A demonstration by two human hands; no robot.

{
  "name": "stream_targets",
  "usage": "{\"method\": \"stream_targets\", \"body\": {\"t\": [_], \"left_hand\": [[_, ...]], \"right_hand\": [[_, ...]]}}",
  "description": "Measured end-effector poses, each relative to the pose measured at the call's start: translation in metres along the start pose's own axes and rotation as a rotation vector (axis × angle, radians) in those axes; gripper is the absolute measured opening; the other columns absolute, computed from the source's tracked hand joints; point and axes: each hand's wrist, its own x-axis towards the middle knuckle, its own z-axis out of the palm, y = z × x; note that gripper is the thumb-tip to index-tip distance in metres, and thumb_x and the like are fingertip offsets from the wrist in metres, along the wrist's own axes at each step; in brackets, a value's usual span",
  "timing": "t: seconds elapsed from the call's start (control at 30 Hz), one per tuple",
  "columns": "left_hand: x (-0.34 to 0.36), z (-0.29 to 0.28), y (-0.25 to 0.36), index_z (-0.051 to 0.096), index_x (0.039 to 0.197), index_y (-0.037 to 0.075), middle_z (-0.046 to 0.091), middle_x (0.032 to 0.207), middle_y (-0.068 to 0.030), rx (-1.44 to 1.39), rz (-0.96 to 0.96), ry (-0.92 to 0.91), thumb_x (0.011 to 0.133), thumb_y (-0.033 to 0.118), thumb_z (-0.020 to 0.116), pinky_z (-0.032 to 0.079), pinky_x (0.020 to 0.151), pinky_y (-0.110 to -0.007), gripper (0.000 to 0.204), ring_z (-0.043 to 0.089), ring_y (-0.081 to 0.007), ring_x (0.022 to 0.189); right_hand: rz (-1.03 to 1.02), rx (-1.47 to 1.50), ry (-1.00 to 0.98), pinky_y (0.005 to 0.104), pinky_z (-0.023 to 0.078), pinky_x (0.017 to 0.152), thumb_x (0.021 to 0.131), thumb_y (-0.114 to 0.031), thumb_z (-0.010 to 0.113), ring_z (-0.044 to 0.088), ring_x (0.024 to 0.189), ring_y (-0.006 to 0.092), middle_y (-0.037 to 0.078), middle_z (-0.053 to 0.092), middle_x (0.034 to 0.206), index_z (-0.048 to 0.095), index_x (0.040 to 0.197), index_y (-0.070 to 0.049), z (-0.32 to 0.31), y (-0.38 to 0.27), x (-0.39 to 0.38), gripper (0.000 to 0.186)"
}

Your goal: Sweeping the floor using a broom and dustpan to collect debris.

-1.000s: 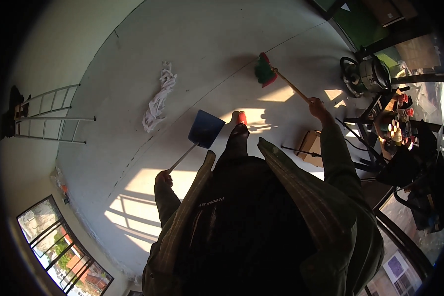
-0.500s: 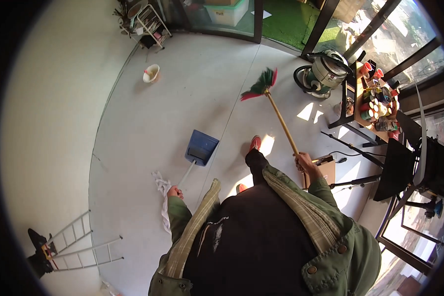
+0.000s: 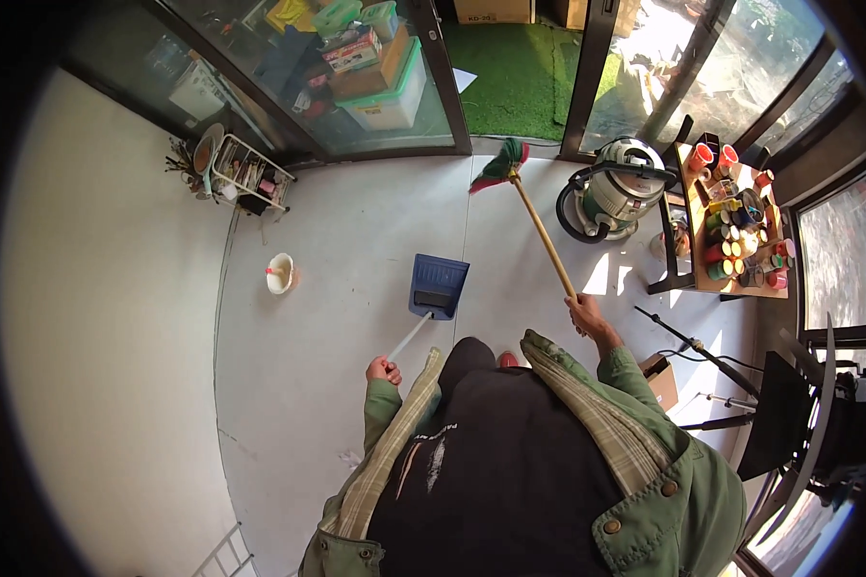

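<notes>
My left hand (image 3: 383,370) is closed round the pale handle of a blue dustpan (image 3: 439,287), whose pan lies out in front of me, low over or on the grey floor. In my right hand (image 3: 588,317) is the yellow wooden stick of a broom (image 3: 543,234). Its green and red bristles point away from me, close to the doorway with green turf beyond. Broom head and dustpan are apart. Whether the bristles touch the floor I cannot tell.
A drum vacuum cleaner (image 3: 624,188) stands right of the broom, beside a table (image 3: 713,286) crowded with paint pots. At left are a white bucket (image 3: 280,275) and a rolling cart (image 3: 250,173). Black stands (image 3: 731,380) and a cardboard box (image 3: 660,381) are at right. A ladder (image 3: 225,555) lies lower left.
I have moved forward toward the glass doors, carrying broom and dustpan along. The dustpan has come nearer the broom's side. The ladder and white cloth have slipped back toward the lower edge.
</notes>
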Motion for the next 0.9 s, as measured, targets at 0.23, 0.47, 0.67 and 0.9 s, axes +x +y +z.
{"method": "stream_targets", "body": {"t": [0.23, 0.47, 0.67, 0.9], "left_hand": [[0.093, 0.210, 0.084, 0.037, 0.066, 0.015, 0.043, 0.057, -0.0028, 0.146, 0.016, -0.179, 0.087, 0.025, 0.055, 0.021, 0.033, -0.029, 0.030, 0.028, -0.0116, 0.035], [0.159, 0.411, 0.174, 0.038, 0.067, 0.012, 0.043, 0.057, -0.0044, 0.310, -0.013, -0.303, 0.089, 0.025, 0.055, 0.022, 0.034, -0.031, 0.031, 0.029, -0.0129, 0.036], [0.212, 0.563, 0.218, 0.041, 0.068, 0.010, 0.043, 0.056, -0.0056, 0.408, -0.031, -0.374, 0.089, 0.025, 0.055, 0.023, 0.033, -0.031, 0.029, 0.031, -0.0125, 0.036], [0.313, 0.770, 0.236, 0.037, 0.063, 0.015, 0.042, 0.055, -0.0008, 0.403, -0.118, -0.391, 0.087, 0.026, 0.054, 0.022, 0.034, -0.028, 0.032, 0.029, -0.0104, 0.036]], "right_hand": [[-0.089, 0.094, 0.110, 0.0279, 0.037, 0.031, 0.097, -0.025, 0.053, 0.043, 0.037, 0.0099, 0.000, 0.046, 0.057, 0.050, 0.080, -0.005, -0.022, -0.126, 0.117, 0.027], [-0.128, 0.116, 0.208, 0.0260, 0.036, 0.032, 0.099, -0.028, 0.053, 0.042, 0.039, 0.0078, -0.002, 0.044, 0.057, 0.049, 0.080, -0.006, -0.062, -0.235, 0.230, 0.029], [-0.047, 0.236, 0.276, 0.0252, 0.035, 0.032, 0.099, -0.029, 0.053, 0.041, 0.038, 0.0078, -0.002, 0.043, 0.057, 0.049, 0.080, -0.007, -0.087, -0.307, 0.307, 0.029], [-0.035, 0.622, 0.200, 0.0262, 0.032, 0.036, 0.096, -0.028, 0.057, 0.040, 0.040, 0.0094, -0.002, 0.044, 0.058, 0.051, 0.080, -0.008, -0.141, -0.388, 0.449, 0.026]]}}
